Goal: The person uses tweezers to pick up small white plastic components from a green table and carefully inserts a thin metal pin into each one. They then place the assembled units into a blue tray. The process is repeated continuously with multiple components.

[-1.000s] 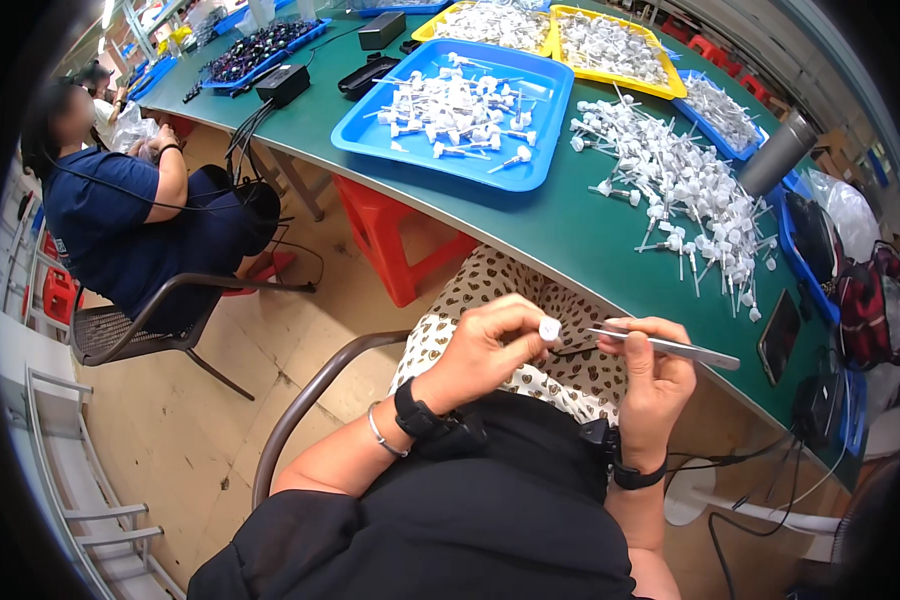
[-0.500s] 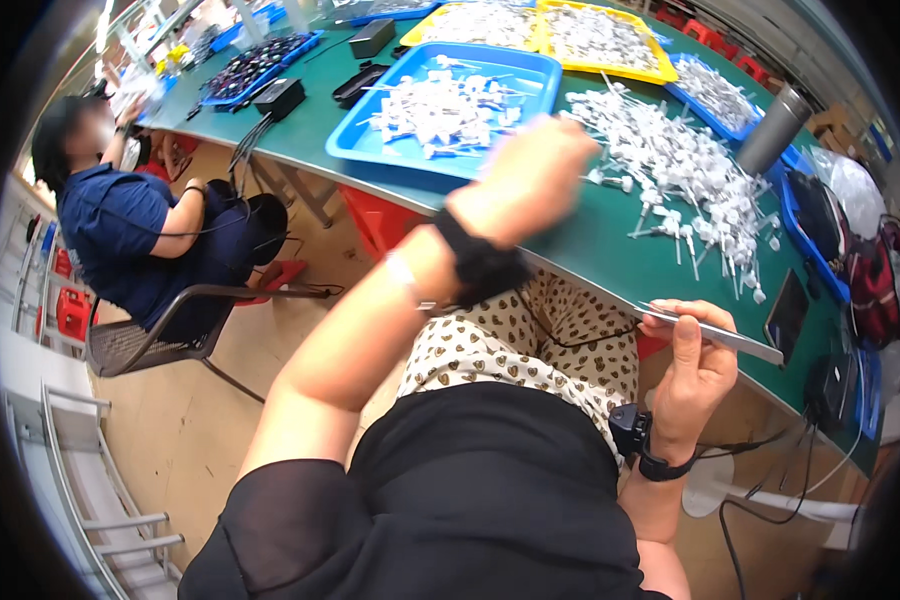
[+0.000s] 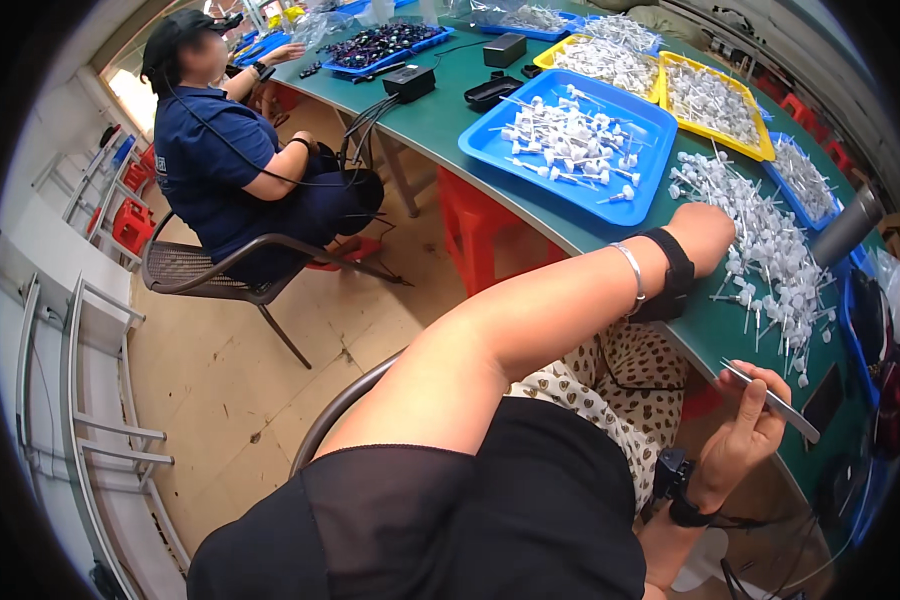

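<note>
My left hand reaches across to the near-left edge of a heap of small white plastic parts with thin stems, lying loose on the green table. Its fingers are turned away beneath the back of the hand, so whether they grip a part is hidden. At the table's near edge, my right hand is closed around metal tweezers, their thin tips pointing up and left. Left of the heap, a blue tray holds more of the white parts, one of them lying apart near its front corner.
Yellow trays of white parts stand behind the blue tray. A grey cylindrical bottle and a dark phone are at the right. A co-worker sits at the left near a tray of dark parts. A red stool stands under the table.
My left hand has gone from beside the blue tray to the white heap. The view has swung left, so everything sits farther right. My right hand still holds the tweezers.
</note>
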A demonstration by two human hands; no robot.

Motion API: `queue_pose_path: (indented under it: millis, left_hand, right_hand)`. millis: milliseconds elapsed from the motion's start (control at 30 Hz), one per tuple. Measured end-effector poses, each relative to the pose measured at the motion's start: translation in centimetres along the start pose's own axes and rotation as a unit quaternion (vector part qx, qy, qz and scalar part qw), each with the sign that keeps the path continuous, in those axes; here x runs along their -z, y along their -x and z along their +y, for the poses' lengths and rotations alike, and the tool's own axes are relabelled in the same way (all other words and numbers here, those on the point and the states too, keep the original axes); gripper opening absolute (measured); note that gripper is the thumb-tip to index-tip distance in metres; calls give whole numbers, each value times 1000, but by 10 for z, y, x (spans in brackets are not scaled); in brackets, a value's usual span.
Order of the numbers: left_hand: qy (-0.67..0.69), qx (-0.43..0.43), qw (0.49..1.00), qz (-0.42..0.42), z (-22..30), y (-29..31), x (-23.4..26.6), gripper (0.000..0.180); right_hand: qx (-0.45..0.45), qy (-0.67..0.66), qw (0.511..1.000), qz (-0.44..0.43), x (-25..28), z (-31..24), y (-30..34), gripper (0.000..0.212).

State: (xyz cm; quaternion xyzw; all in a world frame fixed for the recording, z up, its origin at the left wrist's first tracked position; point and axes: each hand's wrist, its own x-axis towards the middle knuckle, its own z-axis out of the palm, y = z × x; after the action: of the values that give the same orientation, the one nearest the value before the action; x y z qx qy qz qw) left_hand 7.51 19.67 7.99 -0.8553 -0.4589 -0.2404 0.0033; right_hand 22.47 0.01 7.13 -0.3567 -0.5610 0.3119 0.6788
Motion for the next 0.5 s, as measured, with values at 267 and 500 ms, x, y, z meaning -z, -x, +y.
queue_pose_path:
  millis: [267,500]
  left_hand:
    - [355,27,923,146,10,68,24,15]
    - [580,198,787,64,50,189,38,12]
  right_hand:
    - [-14,-36,999,32,-6,1,1,19]
    - [-51,-84,994,-35,-29,3,12,16]
